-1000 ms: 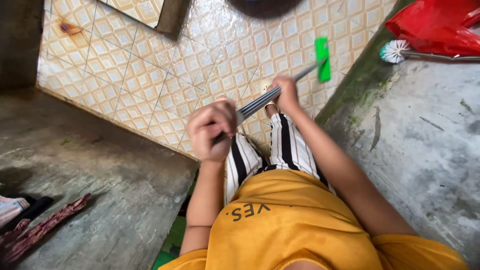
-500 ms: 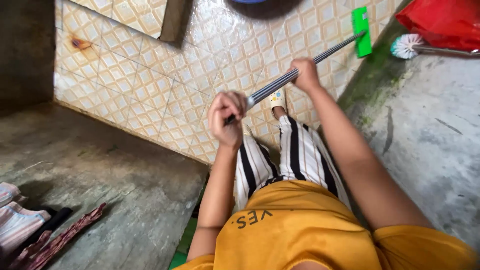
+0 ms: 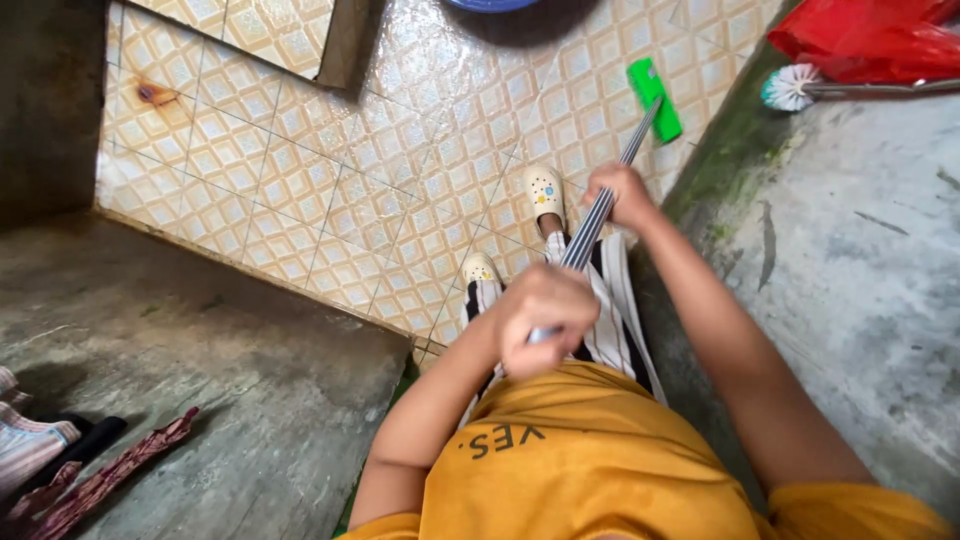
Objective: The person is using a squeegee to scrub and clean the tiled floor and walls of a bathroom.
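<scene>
1. Cloths, striped and dark red, lie crumpled on the grey concrete ledge at lower left.
2. Left hand is fisted round the top of the long ribbed metal handle; right hand is clenched mid-shaft.
3. Green brush head rests on the wet patterned floor tiles, upper right; it likely feels light, stiff, slippery when wet.
4. Blue basin rim, top centre; contents hidden.

you're standing in a home washroom or wet area. the floor is glossy yellow-and-white patterned tile, wet-looking, sunk between raw concrete ledges stained and mossy green at the edge. a toilet brush lies on the right ledge beside a red plastic bag. a blue basin shows at the top edge, and folded cloths sit on the left ledge. you wear slip-on clogs.
</scene>
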